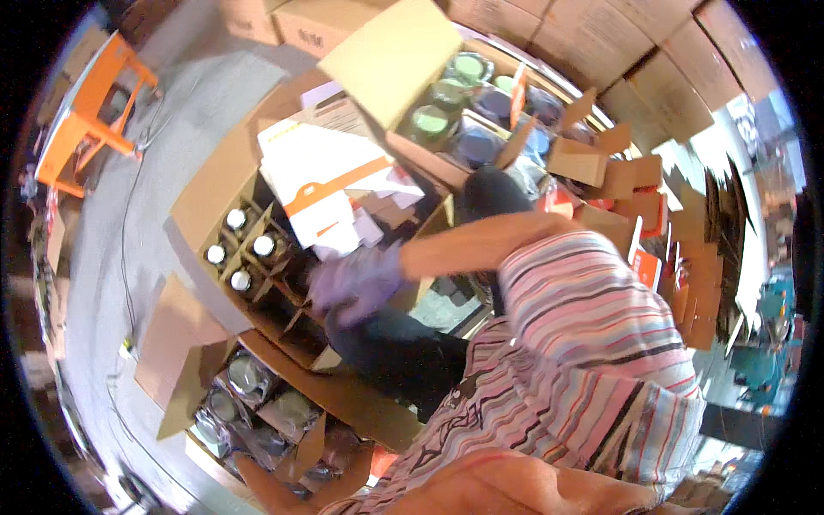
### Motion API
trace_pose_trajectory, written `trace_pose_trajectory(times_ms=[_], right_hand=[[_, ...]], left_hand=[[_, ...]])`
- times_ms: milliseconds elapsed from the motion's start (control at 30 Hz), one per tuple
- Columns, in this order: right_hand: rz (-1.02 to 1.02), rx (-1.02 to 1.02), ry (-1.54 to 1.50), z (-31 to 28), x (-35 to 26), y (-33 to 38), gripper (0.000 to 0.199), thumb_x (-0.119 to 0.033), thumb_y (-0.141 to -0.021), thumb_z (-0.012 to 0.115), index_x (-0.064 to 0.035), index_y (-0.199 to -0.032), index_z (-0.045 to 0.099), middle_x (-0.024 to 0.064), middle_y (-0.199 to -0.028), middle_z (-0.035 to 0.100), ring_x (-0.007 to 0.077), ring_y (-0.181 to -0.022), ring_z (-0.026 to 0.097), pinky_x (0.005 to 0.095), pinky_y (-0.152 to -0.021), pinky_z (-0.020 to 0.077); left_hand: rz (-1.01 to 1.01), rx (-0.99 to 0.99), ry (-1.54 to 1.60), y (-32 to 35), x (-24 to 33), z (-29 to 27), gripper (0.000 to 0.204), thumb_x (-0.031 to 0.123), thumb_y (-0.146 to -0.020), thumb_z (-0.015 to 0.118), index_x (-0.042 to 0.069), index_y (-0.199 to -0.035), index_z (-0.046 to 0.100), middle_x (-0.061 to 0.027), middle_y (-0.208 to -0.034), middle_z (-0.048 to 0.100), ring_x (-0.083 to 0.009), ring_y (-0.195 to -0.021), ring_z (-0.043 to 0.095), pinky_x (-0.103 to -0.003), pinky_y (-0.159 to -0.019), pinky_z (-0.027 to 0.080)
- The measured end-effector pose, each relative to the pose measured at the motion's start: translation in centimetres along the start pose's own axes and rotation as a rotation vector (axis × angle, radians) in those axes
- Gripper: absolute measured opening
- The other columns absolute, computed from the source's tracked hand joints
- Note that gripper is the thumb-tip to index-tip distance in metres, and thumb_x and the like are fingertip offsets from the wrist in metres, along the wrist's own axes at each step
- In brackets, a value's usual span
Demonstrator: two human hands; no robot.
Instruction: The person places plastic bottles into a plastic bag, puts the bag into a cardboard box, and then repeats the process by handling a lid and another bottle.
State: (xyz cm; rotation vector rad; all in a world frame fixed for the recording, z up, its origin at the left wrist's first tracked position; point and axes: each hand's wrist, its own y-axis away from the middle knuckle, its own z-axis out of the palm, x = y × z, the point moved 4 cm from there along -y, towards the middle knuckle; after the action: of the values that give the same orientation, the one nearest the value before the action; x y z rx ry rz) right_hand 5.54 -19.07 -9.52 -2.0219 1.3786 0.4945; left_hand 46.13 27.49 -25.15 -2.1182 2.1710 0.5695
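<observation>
One right hand (356, 285), fingers (320, 294) blurred, over a divided carton (215, 184)

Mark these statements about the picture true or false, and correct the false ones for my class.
1. Four white bottle tops show in the divided box. True.
2. No glove is in view. False: the right hand wears a purple glove.
3. White-and-orange packaging hides part of the divided box. True.
4. The shirt is plain white. False: the shirt is striped.
5. An orange frame shows at the picture's upper left. True.
</observation>
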Motion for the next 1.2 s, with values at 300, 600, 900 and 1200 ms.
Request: trace_pose_trajectory(times_ms=[300,600,900,1200], right_hand=[[1.417,1.058,0.742,-28.4,11.2,46.5,0.045,-0.027,-0.083,0.052,-0.0068,-0.123,0.055,0.0241,-0.118,0.058,0.0383,-0.107,0.057,0.0436,-0.092,0.0467],[1.600,0.673,0.443,-27.8,26.5,58.6,0.051,-0.023,-0.079,0.061,-0.0084,-0.126,0.049,0.0228,-0.128,0.052,0.0362,-0.121,0.049,0.0413,-0.101,0.0414],[1.484,0.326,0.421,-27.2,33.9,57.1,0.076,-0.019,-0.073,0.068,-0.0215,-0.141,0.032,0.0190,-0.146,0.029,0.0418,-0.125,0.043,0.0476,-0.103,0.0391],[1.177,0.840,0.500,-35.8,24.8,56.2,0.094,-0.028,-0.051,0.088,-0.0155,-0.133,0.044,0.0144,-0.130,0.049,0.0336,-0.121,0.047,0.0389,-0.105,0.0391]], left_hand=[[0.171,0.473,0.168,13.2,7.1,-6.8,0.071,0.054,-0.090,0.048,0.020,-0.147,0.026,-0.0218,-0.152,0.018,-0.0426,-0.138,0.020,-0.052,-0.110,0.024],[0.395,0.181,-0.099,39.5,14.2,-8.0,0.081,0.054,-0.086,0.053,0.012,-0.148,0.023,-0.0237,-0.153,0.013,-0.0434,-0.140,0.016,-0.051,-0.112,0.019],[0.218,-0.055,-0.290,46.7,15.3,-9.2,0.077,0.054,-0.086,0.053,0.013,-0.146,0.028,-0.0274,-0.151,0.016,-0.0457,-0.137,0.019,-0.055,-0.109,0.022],[0.260,-0.012,-0.212,44.7,18.9,-9.6,0.071,0.054,-0.086,0.052,0.015,-0.143,0.034,-0.0314,-0.147,0.021,-0.0488,-0.134,0.025,-0.058,-0.107,0.025]])
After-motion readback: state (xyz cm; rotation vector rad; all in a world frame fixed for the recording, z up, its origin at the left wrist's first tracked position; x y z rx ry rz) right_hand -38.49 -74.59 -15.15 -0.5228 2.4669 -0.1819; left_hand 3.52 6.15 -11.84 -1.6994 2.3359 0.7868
